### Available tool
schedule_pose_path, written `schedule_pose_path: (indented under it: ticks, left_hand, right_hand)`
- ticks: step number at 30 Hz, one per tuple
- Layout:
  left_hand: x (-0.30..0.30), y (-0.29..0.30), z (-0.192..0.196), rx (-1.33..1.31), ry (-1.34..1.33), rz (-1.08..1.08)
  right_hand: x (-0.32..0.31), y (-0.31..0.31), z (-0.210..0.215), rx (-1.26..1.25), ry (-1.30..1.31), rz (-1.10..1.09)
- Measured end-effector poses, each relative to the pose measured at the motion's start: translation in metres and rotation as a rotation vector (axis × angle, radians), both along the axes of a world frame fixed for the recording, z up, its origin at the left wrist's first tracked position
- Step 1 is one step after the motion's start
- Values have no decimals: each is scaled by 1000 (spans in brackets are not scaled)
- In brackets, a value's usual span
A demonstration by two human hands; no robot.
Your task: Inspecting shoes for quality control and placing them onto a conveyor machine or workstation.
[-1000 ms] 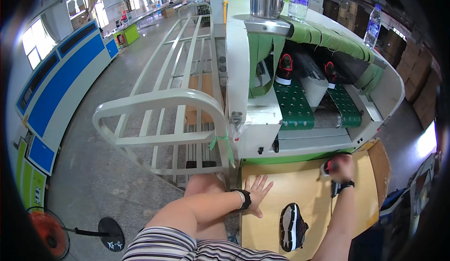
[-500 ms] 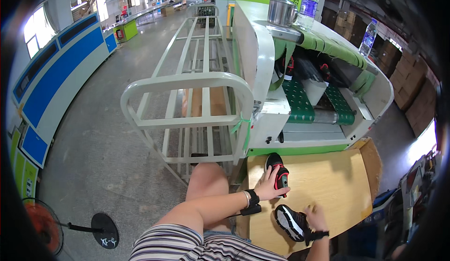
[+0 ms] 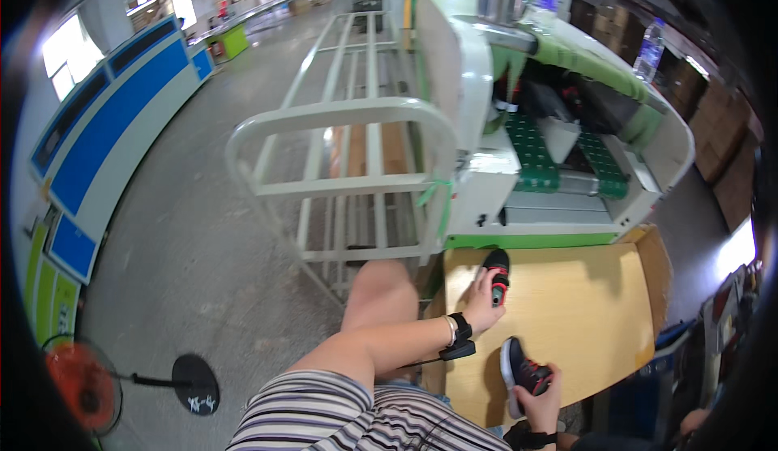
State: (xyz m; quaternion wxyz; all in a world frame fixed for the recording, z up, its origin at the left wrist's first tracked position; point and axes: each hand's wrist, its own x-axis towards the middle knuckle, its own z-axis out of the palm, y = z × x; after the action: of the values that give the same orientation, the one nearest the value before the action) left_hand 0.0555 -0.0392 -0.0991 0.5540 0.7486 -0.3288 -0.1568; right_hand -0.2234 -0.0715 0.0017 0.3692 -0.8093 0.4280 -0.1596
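Observation:
Two black sneakers with red trim are on the wooden tabletop before me. My left hand is closed round the heel end of the farther sneaker, whose toe points away from me. Nearer to my body, my right hand grips the ankle end of the other sneaker, fingers on its right side and thumb on the left. A white sole edge shows along that shoe's left side. Both wrists wear black straps.
A conveyor machine with green belts stands just beyond the table, more shoes inside it. To its left is a pale metal rack. A steel pot and plastic bottles rest on the machine. An orange fan stands at lower left.
The nearer sneaker has rolled from its side, sole showing, to a more upright pose, and my right hand now grips it. The farther sneaker points straighter ahead under my left hand. The view has shifted.

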Motion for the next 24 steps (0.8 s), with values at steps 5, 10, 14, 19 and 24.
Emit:
schedule_pose_path:
  ticks: [5,10,14,19,24]
  left_hand:
    - [-32,49,4,138,-60,-221]
    - [-34,45,-9,-26,-235,-263]
    - [-18,28,34,-174,408,-255]
    - [19,-7,154,-387,243,-257]
    - [73,-85,243,-519,-333,53]
  right_hand:
    - [32,5,-14,141,-266,-208]
    - [73,3,-78,-127,-302,-35]
    - [79,1,-101,15,-476,-183]
    - [79,0,-102,62,-545,-283]
    - [85,4,-107,-33,-501,-308]
